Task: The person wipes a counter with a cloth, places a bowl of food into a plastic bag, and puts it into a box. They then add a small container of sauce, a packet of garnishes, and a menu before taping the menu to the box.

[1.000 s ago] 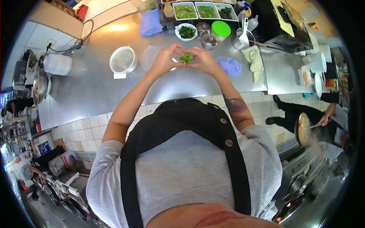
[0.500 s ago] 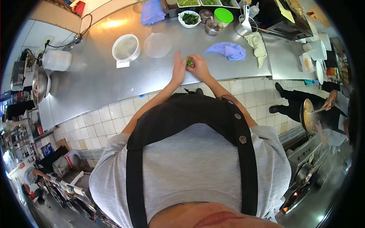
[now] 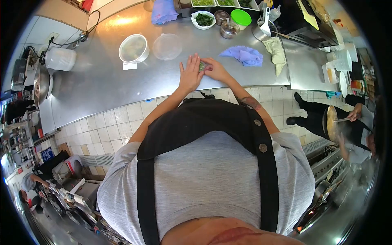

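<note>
Close to the counter's front edge, a small round thing with green bits in it (image 3: pixel 201 66), perhaps a clear tub, sits between my hands. My right hand (image 3: pixel 216 71) has its fingers curled around the right side of it. My left hand (image 3: pixel 190 74) lies against its left side with the fingers stretched out and the thumb apart, partly covering it. Beyond my left hand, a clear round lid (image 3: pixel 167 47) rests flat on the counter. Left of that stands a white round tub (image 3: pixel 134 48) with a white label at its front.
A purple cloth (image 3: pixel 243 55) and a pale cloth (image 3: pixel 275 56) lie on the steel counter (image 3: pixel 102 81) to the right. At the back are a bowl of green leaves (image 3: pixel 203 19), glass jars and a green-lidded tub (image 3: pixel 241 17). On the right, another person holds a pan (image 3: pixel 331 122).
My left hand has turned flatter, with its fingers spread and palm lower, covering more of the green contents. My right hand stays on the small round thing.
</note>
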A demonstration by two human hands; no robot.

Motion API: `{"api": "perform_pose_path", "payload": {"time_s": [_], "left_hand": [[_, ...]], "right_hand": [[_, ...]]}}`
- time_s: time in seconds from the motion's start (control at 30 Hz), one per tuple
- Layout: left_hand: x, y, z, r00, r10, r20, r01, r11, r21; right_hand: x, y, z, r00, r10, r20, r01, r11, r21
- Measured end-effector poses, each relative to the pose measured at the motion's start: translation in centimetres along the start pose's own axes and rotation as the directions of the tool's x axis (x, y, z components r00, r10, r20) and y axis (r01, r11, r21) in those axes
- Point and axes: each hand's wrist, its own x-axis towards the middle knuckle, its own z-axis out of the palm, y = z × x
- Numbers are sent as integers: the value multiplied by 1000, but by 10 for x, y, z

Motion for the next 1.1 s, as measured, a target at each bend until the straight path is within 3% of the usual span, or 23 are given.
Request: {"api": "perform_pose_path", "payload": {"time_s": [0.03,0.13,0.23,0.43,0.57,0.6,0.7,0.93,1.1], "left_hand": [[0,1,-1,1000,-2,3,1,999,36],[0,6,-2,1000,-12,-7,12,993,113],[0,10,-5,1000,-9,-9,10,988,154],[0,14,-10,998,-55,10,54,995,87],[-2,12,-2,992,-129,2,128,991,37],[-5,9,7,994,-69,-84,77,992,101],[-5,10,0,992,-127,22,125,990,68],[-6,17,-13,997,-82,5,80,983,164],[-4,17,-11,995,-102,-16,103,980,171]], "right_hand": [[2,9,-3,1000,29,13,-30,991,132],[3,2,-6,946,321,39,-321,917,239],[9,17,1,935,353,-26,-330,896,298],[11,-10,2,883,467,-47,-446,866,225],[18,13,-1,937,350,-7,-350,937,5],[15,-2,-3,924,380,45,-383,918,104],[23,2,-10,866,475,157,-496,770,402],[31,1,-8,805,589,70,-586,772,247],[34,10,-7,866,497,63,-499,846,188]]}}
